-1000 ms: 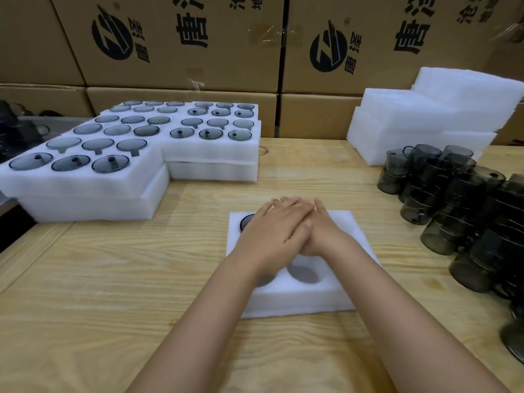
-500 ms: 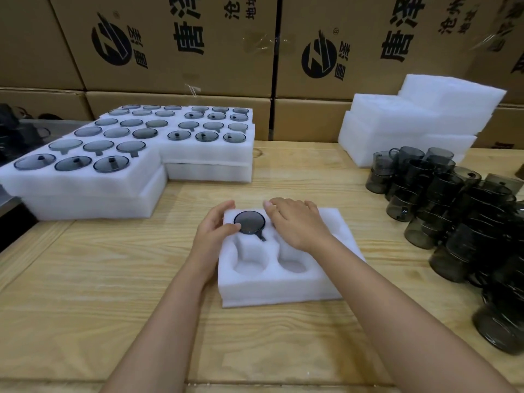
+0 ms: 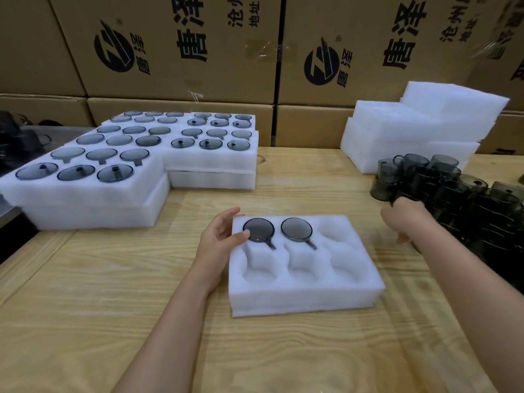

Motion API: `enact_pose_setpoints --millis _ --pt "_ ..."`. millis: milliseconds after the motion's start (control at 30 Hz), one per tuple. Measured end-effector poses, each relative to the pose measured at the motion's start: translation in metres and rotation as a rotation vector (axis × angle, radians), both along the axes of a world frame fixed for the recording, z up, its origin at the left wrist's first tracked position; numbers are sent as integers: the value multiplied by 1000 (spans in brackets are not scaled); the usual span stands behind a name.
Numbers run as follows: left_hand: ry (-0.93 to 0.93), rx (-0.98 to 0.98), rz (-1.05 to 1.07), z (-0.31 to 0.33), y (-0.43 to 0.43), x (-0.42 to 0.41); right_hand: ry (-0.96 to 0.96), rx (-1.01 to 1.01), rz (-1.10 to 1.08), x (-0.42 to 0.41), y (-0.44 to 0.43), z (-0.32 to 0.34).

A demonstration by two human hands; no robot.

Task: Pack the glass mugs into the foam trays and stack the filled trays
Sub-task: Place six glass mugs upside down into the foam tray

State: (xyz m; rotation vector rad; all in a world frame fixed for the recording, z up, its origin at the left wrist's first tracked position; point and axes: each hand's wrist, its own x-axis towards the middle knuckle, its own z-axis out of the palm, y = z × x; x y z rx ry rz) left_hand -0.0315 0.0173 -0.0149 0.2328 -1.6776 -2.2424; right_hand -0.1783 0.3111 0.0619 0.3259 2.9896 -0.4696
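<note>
1. Here, a white foam tray (image 3: 304, 290) lies on the table in front of the person; its surface is soft and faintly pebbled, with six rounded pockets in two rows of three.
2. Two smoky grey glass mugs sit in the far row: the left mug (image 3: 258, 230) in the far-left pocket and the middle mug (image 3: 296, 228) beside it, each showing a round rim and a short handle pointing toward the person. The other four pockets hold nothing.
3. The left hand (image 3: 219, 239) grips the tray's far-left corner, thumb resting at the rim of the left mug, fingers curled round the foam edge.
4. The right hand (image 3: 405, 219) reaches into the cluster of loose mugs (image 3: 453, 191) at the right of the table; it is blurred, and whether it grasps one cannot be told.
5. Filled trays (image 3: 136, 165) stand stacked at the left, glass rims showing as dark discs in the white foam.
6. Plain foam blocks (image 3: 419, 129) are piled at the far right, behind the loose mugs.
7. The table (image 3: 113, 293) is pale wood with strong, wavy grain.
8. Brown cardboard cartons (image 3: 181, 52) printed with black logos and characters form a wall behind.
</note>
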Motion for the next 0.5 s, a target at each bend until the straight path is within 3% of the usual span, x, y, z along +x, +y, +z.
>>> enact_pose_setpoints --millis 200,500 --pt "5 22 -19 -1 -1 -1 5 -4 19 -8 0 2" --pt "16 87 -42 2 -1 1 263 91 73 27 -33 -26"
